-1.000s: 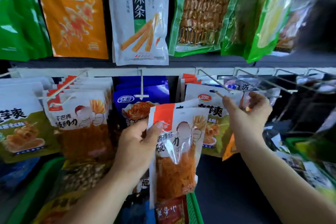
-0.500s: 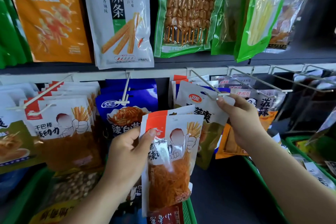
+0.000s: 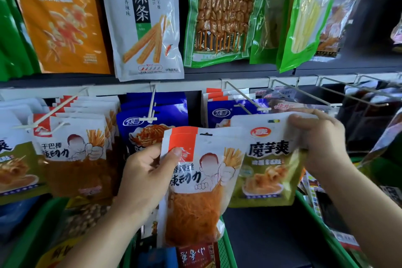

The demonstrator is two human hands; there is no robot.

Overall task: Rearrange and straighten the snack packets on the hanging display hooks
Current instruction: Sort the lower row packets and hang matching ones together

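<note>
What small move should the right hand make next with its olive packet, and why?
Probably carry the olive packet left, toward the matching packets at the far left. The right hand grips it just below the hook tip, where blue packets hang, so it seems misplaced here. The left hand holds an orange packet.

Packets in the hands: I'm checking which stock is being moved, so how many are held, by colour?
Red-and-white packet, gripped by the left hand: 1
Olive-green packet, gripped by the right hand: 1
Total: 2 visible; whether another is hidden behind either cannot be told.
</note>
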